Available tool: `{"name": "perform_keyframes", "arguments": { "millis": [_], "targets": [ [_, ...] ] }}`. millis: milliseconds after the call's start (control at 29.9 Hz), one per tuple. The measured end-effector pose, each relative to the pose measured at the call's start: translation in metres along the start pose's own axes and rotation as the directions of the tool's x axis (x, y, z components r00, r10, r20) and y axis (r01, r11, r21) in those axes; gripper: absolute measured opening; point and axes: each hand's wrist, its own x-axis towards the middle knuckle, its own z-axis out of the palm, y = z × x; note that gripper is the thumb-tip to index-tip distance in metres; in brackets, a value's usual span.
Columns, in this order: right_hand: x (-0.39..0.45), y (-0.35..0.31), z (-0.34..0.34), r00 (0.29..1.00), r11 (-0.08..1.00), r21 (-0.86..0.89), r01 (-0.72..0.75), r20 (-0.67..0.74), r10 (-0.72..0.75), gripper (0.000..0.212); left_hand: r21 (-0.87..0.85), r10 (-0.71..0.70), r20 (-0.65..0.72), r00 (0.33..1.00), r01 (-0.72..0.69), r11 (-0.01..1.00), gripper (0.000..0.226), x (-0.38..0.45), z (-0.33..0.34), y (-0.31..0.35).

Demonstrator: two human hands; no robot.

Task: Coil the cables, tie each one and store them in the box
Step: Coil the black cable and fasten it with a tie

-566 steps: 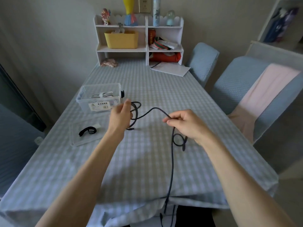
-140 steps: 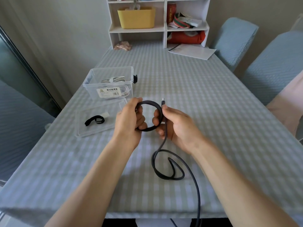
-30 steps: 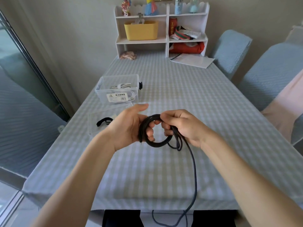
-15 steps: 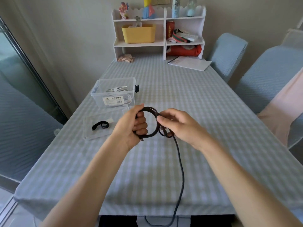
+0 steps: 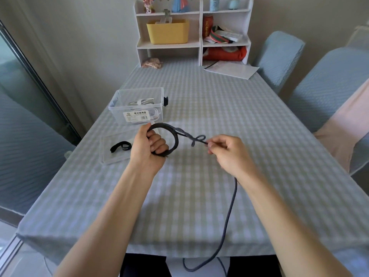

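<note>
Two hands work one dark cable [image 5: 175,136], held above the desk [image 5: 219,108] just in front of the clear box [image 5: 137,104]. Cable looks light, soft and bendy w/ a bit of spring: the wound part keeps a round hoop, but the free stretch has kinked into a small twisted loop, so it prob. wants to twist as it's fed. Surface looks matte, likely not slippery. Best hold is across all the turns at one spot on the hoop, w/ the other hand on the free run close by to feed it flat. Left hand [image 5: 148,147] does just that: fingers curled thru the hoop, thumb on top, clamped round the bundled turns. Right hand [image 5: 227,151] is closed too, thumb and fingertips pinching the free run just past the kink; the rest drops off the desk's near edge. Black strap [image 5: 120,147] lies on the clear lid [image 5: 111,156], beside the left hand, not yet used. Box already has a white cable inside.
</note>
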Motion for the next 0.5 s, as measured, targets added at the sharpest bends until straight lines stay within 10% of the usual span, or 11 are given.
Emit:
{"name": "perform_keyframes", "arguments": {
  "millis": [301,501],
  "targets": [
    [0.007,0.013,-0.017,0.928,0.989,-0.050,-0.141,-0.354,0.114,0.026,-0.107,0.071,-0.040,0.997,-0.075,0.991,0.046,0.000,-0.003,0.001],
    [-0.003,-0.003,-0.004,0.987,0.894,-0.433,-0.113,-0.151,0.051,0.020,0.048,0.012,-0.009,1.000,-0.011,0.999,0.043,-0.003,0.000,-0.008]
  ]
}}
